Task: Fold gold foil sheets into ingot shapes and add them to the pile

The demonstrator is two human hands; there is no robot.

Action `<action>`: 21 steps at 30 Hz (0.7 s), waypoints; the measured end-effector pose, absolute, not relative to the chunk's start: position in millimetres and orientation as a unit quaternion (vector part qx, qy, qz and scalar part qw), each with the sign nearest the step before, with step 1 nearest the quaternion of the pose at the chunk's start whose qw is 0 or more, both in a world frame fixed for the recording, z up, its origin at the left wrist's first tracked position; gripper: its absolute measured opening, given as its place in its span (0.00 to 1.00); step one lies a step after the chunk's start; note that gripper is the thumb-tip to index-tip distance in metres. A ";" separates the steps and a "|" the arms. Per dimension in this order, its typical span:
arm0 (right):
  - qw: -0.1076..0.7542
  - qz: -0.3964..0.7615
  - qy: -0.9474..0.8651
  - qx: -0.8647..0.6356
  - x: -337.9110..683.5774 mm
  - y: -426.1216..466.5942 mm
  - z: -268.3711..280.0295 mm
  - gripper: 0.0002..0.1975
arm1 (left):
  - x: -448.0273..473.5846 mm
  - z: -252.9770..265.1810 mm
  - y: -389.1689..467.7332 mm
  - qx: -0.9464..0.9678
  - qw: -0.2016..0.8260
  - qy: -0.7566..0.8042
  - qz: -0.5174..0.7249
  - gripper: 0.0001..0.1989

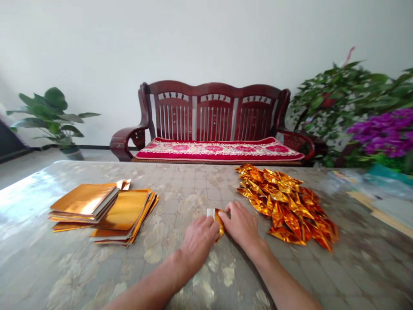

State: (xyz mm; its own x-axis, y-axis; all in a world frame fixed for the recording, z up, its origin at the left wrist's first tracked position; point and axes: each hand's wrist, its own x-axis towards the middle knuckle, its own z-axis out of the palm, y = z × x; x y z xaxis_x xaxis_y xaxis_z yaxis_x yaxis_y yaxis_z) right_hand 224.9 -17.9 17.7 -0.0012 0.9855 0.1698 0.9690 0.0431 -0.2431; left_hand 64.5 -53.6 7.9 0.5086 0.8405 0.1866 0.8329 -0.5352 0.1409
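A small sheet of gold foil paper [220,227] with a white strip at its far left end lies partly folded between my hands at the middle of the table. My left hand [200,236] is closed over its left side, fingers curled and pressed on it. From the right, my right hand [241,221] pinches the paper's edge with thumb and fingers. The hands cover much of the sheet, so its full fold is hidden. On the right lies a heap of folded gold foil pieces [287,202] with pointed ends. Stacks of flat gold foil sheets [124,211] sit on the left.
A patterned cover spreads over the table [174,275]. Clear plastic and pale flat pieces [387,211] lie at its right edge. Beyond stands a dark red wooden bench [213,112] with a red cushion. Potted plants [54,112] and purple flowers [383,131] flank it.
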 end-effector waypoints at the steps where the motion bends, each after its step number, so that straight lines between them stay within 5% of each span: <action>1: 0.149 0.028 -0.706 -0.692 223.9 -16.9 17.3 0.10 | 65.2 7.3 -52.9 0.864 0.013 0.487 0.125 0.05; 11: 0.151 0.027 -0.708 -0.689 222.8 -19.1 18.6 0.07 | 65.8 8.5 -53.8 0.857 0.012 0.499 0.126 0.13; 21: 0.148 0.027 -0.736 -0.660 220.5 -21.7 19.7 0.07 | 68.9 6.9 -59.5 0.857 0.000 0.504 0.107 0.10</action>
State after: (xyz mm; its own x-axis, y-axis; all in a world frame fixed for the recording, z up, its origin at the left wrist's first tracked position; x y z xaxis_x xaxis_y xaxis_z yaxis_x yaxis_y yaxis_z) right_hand 220.5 -21.7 19.7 -0.0839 0.9797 0.1819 0.9636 0.1263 -0.2357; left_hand 68.9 -59.5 6.9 0.4681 0.8642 0.1844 0.8643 -0.4912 0.1081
